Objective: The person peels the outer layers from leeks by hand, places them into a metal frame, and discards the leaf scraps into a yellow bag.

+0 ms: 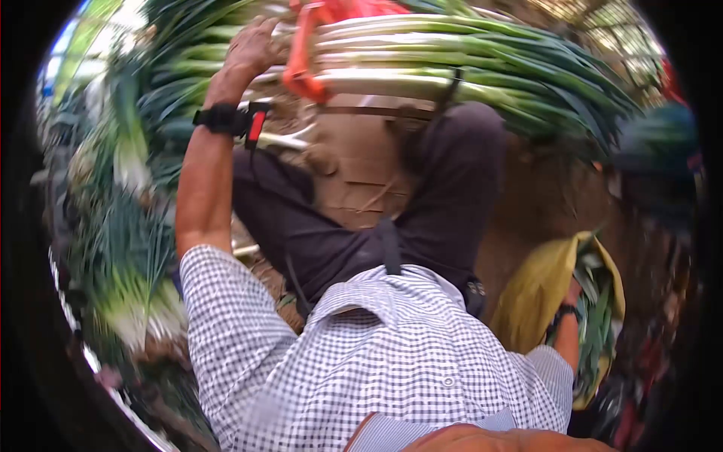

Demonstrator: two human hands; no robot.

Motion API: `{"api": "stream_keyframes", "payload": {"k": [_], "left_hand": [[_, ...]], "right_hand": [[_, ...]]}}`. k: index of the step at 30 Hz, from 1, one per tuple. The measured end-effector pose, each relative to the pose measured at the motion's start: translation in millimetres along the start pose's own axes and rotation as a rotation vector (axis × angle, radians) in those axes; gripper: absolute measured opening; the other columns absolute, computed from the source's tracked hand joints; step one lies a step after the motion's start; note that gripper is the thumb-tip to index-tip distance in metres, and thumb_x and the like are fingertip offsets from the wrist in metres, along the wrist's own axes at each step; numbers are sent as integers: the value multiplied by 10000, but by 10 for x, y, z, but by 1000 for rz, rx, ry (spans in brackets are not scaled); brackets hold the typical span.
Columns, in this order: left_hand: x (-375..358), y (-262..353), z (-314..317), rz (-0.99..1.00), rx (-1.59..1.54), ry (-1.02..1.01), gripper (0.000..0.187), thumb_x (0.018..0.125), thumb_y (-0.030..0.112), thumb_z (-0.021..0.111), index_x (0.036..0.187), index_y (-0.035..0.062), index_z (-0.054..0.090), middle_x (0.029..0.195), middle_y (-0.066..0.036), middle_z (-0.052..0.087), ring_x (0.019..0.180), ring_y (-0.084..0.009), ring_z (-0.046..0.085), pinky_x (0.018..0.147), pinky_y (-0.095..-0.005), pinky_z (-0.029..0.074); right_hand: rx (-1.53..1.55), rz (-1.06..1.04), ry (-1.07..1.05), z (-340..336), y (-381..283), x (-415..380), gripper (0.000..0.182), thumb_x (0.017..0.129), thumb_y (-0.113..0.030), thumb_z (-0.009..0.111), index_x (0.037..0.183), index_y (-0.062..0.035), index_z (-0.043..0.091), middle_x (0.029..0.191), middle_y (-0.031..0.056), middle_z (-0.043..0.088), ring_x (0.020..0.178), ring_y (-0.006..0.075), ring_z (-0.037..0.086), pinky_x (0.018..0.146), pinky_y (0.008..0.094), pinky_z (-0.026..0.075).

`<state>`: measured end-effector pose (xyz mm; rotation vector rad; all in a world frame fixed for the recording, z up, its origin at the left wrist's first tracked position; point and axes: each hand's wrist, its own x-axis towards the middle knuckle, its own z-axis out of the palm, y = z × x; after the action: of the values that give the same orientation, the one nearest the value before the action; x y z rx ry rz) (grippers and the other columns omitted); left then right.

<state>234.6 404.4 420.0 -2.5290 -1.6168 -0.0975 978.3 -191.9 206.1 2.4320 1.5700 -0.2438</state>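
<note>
My left hand (pixel 254 51) is at the upper left, above the white stems of leeks, its fingers stretched out and nothing visible in its grasp. Just to its right, a thick bundle of leeks (pixel 407 56) lies crosswise, green tops pointing right. A red-orange plastic strip (pixel 303 71) hangs over the stem end of this bundle. On the right side, my right hand (pixel 574 292) reaches into a yellow sack (pixel 533 290); its fingers are hidden inside. Green leek leaves (pixel 596 320) fill the sack's mouth around the wrist.
More leeks with roots (pixel 147 305) are piled along the left side. Flattened cardboard (pixel 361 162) covers the ground between my legs (pixel 452 166), with a loose leek stem (pixel 286 141) at its left. A dark blue-green bundle (pixel 659 143) stands at the far right.
</note>
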Motion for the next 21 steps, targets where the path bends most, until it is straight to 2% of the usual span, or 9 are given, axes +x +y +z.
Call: {"api": "stream_keyframes", "payload": {"k": [1, 2, 6, 9, 11, 13, 14, 18, 21], "left_hand": [[-321, -416, -225, -153, -8, -5, 561, 884, 383, 625, 1322, 46, 533, 1326, -224, 547, 1170, -369, 558, 998, -431, 439], [-611, -693, -492, -287, -37, 6, 579, 888, 386, 632, 1344, 47, 522, 1278, -225, 587, 1138, -367, 584, 975, -419, 459], [-2172, -1674, -595, -616, -208, 215, 498, 888, 403, 626, 1211, 24, 619, 1051, -219, 683, 995, -370, 658, 866, -425, 512], [-3525, -2030, 177, -788, -277, 166, 467, 880, 372, 624, 1161, -2, 642, 1042, -230, 685, 992, -380, 657, 862, -418, 509], [-4372, -1734, 1125, -958, -282, 69, 463, 867, 373, 622, 1127, -8, 654, 1047, -261, 672, 1023, -408, 638, 876, -447, 496], [-4724, -893, 1618, -1189, -505, -311, 359, 828, 320, 609, 971, 3, 699, 966, -269, 676, 987, -408, 654, 875, -454, 498], [-5068, -651, 2150, -1080, -557, -420, 354, 829, 321, 594, 936, 4, 710, 938, -250, 690, 940, -391, 671, 853, -444, 505], [-5502, 554, 3004, -1550, -1201, -457, 342, 842, 283, 642, 997, -18, 695, 875, -156, 710, 835, -292, 696, 748, -434, 555], [-5385, 777, 3118, -1875, -1434, -86, 385, 864, 300, 666, 1025, -50, 661, 874, -145, 693, 745, -261, 698, 629, -376, 569]], "right_hand": [[159, 123, -338, -393, -191, 2, 628, 844, -524, 595, 1288, -80, 573, 1261, 170, 626, 1145, 377, 587, 910, 458, 472], [218, 107, -237, -98, 45, 44, 541, 829, -470, 648, 1181, -58, 629, 1134, 188, 671, 1044, 385, 625, 839, 464, 484], [137, 165, -346, -363, 207, -145, 500, 835, -440, 652, 1144, -47, 638, 1085, 198, 674, 1000, 387, 631, 814, 463, 482], [35, 221, -458, -795, 333, -371, 470, 839, -418, 656, 1116, -38, 645, 1048, 205, 677, 967, 390, 634, 795, 463, 481], [-45, 277, -535, -1159, 432, -531, 451, 842, -403, 659, 1098, -32, 649, 1023, 210, 678, 945, 391, 637, 782, 463, 480], [-128, 324, -578, -1554, 507, -620, 431, 845, -388, 661, 1080, -26, 654, 998, 215, 680, 923, 393, 640, 770, 463, 479], [-160, 338, -561, -1754, 487, -633, 422, 847, -381, 662, 1071, -23, 656, 986, 217, 681, 912, 393, 641, 763, 463, 479], [-175, 117, 77, -2584, 178, -359, 323, 903, -294, 626, 983, 18, 649, 860, 246, 655, 792, 392, 628, 706, 461, 459], [-49, 33, 344, -3416, -1410, 409, 339, 969, -303, 562, 1074, 6, 656, 985, 212, 684, 891, 360, 647, 769, 423, 489]]}}
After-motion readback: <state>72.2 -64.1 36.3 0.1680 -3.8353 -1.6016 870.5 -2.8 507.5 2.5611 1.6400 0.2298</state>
